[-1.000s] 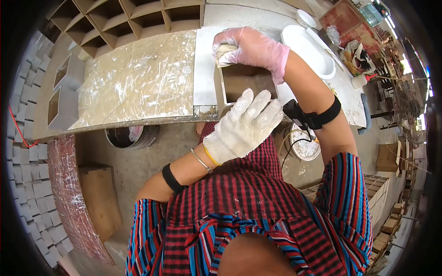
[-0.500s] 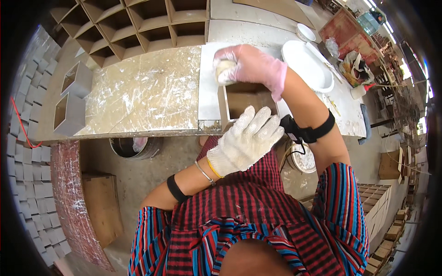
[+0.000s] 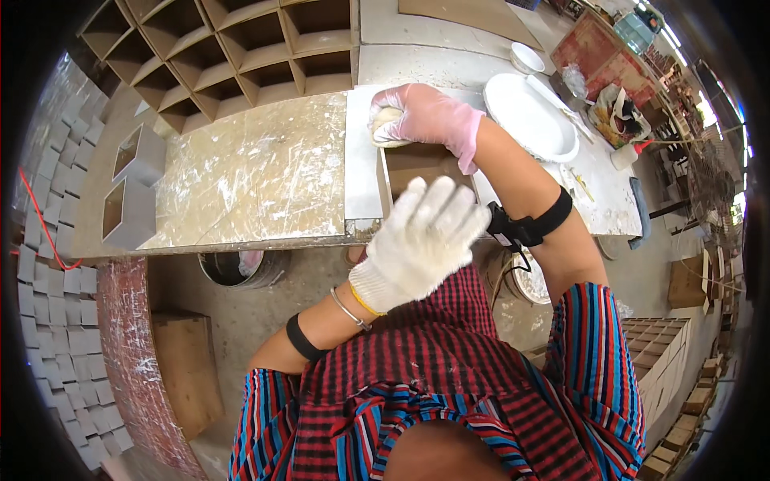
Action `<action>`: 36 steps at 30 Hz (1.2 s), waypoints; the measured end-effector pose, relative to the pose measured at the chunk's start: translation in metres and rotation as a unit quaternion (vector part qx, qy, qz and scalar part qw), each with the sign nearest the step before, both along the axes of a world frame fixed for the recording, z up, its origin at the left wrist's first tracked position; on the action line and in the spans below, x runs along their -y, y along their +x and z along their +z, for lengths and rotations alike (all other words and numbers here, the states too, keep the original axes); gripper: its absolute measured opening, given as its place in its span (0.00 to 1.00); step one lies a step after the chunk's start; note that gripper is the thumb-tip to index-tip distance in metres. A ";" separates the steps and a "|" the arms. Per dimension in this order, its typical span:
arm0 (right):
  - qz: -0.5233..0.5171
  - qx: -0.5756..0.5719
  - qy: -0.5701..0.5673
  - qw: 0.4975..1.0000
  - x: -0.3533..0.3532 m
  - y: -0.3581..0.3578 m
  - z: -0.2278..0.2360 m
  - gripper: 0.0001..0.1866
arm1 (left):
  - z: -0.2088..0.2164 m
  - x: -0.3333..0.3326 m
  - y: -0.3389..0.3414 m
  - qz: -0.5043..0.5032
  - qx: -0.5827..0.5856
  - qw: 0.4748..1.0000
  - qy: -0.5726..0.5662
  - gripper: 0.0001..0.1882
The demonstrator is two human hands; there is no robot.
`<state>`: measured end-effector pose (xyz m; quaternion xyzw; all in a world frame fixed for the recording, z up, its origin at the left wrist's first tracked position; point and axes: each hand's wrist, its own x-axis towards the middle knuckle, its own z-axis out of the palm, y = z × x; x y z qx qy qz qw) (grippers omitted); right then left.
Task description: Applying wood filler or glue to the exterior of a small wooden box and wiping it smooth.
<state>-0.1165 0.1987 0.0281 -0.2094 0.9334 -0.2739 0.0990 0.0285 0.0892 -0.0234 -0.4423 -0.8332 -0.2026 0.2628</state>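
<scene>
An open-topped brown cardboard box [image 3: 415, 166] stands at the front edge of the worktable. My right hand [image 3: 429, 120], in a pink glove, is closed on a cream-coloured wad, perhaps a sponge [image 3: 387, 127], at the box's far left corner. Most of the wad is hidden in the fingers. My left hand [image 3: 421, 244] wears a white knitted glove, its fingers stretched out over the near side of the box. It covers that side, so whether it touches the wall cannot be seen. A white sheet [image 3: 362, 144] lies beside the box.
A paint-spattered board [image 3: 249, 176] covers the table's left part, with two small grey boxes [image 3: 128, 212] at its end. Behind stands a cardboard compartment rack [image 3: 265, 76]. On the right are a white basin [image 3: 525, 116], a small bowl [image 3: 527, 58] and a glue bottle [image 3: 624, 156].
My right hand stays closed on the wad at the far left corner, slightly lower in the picture. My left hand has spread its fingers a little. The whole view has shifted slightly.
</scene>
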 end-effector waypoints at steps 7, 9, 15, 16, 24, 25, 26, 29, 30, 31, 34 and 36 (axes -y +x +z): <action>-0.025 0.028 0.133 0.990 -0.036 -0.007 0.020 0.23 | -0.023 -0.001 -0.010 0.081 -0.058 0.992 -0.077 0.27; -0.045 0.041 0.079 0.995 -0.026 -0.001 0.026 0.24 | -0.022 -0.001 -0.009 0.080 -0.051 0.992 -0.085 0.27; -0.029 0.065 0.083 0.994 -0.001 0.009 0.022 0.27 | -0.014 0.002 -0.009 0.067 -0.069 0.992 -0.088 0.27; -0.019 0.036 0.101 0.994 -0.009 0.006 0.020 0.26 | -0.012 0.002 -0.009 0.066 -0.069 0.991 -0.090 0.27; -0.042 0.108 0.059 0.992 -0.083 -0.007 0.017 0.23 | -0.007 0.000 -0.011 0.053 -0.021 0.993 -0.106 0.28; -0.071 0.105 0.015 0.992 -0.082 -0.003 0.013 0.19 | -0.007 -0.001 -0.011 0.052 -0.017 0.993 -0.104 0.28; -0.096 0.102 -0.032 0.990 -0.079 0.000 0.005 0.16 | -0.009 -0.001 -0.011 0.054 -0.022 0.993 -0.104 0.28; -0.148 0.061 -0.035 0.987 -0.084 0.004 -0.004 0.14 | -0.011 -0.002 -0.012 0.058 -0.021 0.992 -0.108 0.28; -0.161 0.042 -0.013 0.986 -0.087 0.005 -0.003 0.14 | -0.010 -0.002 -0.013 0.056 -0.009 0.992 -0.113 0.28; -0.139 0.056 -0.007 0.989 -0.092 0.003 -0.001 0.14 | -0.009 -0.002 -0.013 0.054 0.002 0.991 -0.119 0.28; -0.107 0.088 -0.019 0.990 -0.098 -0.001 0.002 0.16 | -0.007 -0.001 -0.011 0.052 0.005 0.993 -0.110 0.27; -0.135 0.094 -0.049 0.985 -0.100 0.004 -0.005 0.17 | -0.007 -0.001 -0.010 0.052 -0.001 0.992 -0.116 0.27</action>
